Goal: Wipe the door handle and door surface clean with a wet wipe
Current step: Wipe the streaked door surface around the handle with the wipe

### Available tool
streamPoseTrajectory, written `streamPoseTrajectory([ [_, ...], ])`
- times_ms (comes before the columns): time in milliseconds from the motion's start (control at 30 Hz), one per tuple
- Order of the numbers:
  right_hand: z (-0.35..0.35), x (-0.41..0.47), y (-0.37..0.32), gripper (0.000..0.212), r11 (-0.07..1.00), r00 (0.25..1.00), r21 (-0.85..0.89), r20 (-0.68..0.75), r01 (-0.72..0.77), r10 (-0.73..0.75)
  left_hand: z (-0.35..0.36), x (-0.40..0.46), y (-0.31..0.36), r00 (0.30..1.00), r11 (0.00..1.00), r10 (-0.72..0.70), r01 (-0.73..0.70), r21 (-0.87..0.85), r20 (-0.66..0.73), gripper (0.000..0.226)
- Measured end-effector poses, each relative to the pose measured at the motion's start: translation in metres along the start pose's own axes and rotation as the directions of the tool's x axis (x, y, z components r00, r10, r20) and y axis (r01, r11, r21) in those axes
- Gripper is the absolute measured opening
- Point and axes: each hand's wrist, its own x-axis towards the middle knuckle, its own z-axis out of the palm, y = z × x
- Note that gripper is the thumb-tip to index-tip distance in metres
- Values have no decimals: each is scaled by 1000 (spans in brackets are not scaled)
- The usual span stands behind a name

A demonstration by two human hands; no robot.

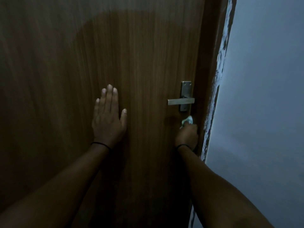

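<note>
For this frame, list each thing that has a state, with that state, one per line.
left hand: flat on the door, fingers straight
right hand: holds the wet wipe, below the handle
wet wipe: bunched, against the door
door handle: level, untouched
door: whether it is latched cannot be told

Inspector: Dim overall. The brown wood-grain door panel (139, 63) shows a paler, hazy band across its top; below it the surface falls into shadow.

Assessor: Brightest area?

Inspector: The pale blue-grey wall (263, 79) at right. The brushed-metal lever handle (181, 101) catches a faint sheen. Both forearms are near-black at the lower edge.

Assessor: Sharpness?

Inspector: Soft throughout; wide-angle lens bends the door's right edge.
</note>
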Motion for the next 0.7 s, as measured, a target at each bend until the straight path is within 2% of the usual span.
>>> streamPoseTrajectory([
  [100, 6, -22, 42, 29, 987, 990, -158, 142, 28, -5, 1, -3, -4, 1000, 1000, 7, -7, 10, 10, 69],
  [200, 4, -23, 60, 24, 966, 965, -257, 254, 1, 67, 1, -10, -11, 1000, 1000, 12, -13, 16, 28, 69],
  [267, -1, -15, 45, 21, 973, 971, -229, 229, -12, 66, -1, -13, -15, 1000, 1000, 5, -5, 30, 20, 69],
  [400, -21, 19, -22, 22, 990, 991, 72, 47, 125, -128, -5, -7, -25, 1000, 999, 11, -11, 45, 1, 69],
  [467, -26, 29, -36, 23, 977, 978, 53, 9, 207, -208, -8, -3, -27, 1000, 999, 3, -2, 40, -9, 69],
  [567, -16, 17, -7, 26, 966, 966, -17, 22, 257, -257, -10, -3, -32, 999, 998, 1, 1, 59, -37, 69],
  [633, -3, 0, 26, 26, 974, 974, -49, 67, 220, -217, -10, -6, -36, 999, 998, 6, -3, 67, -47, 69],
  [700, 13, -16, 54, 26, 987, 987, -100, 113, 128, -116, -8, -10, -40, 999, 998, 14, -11, 68, -51, 68],
])
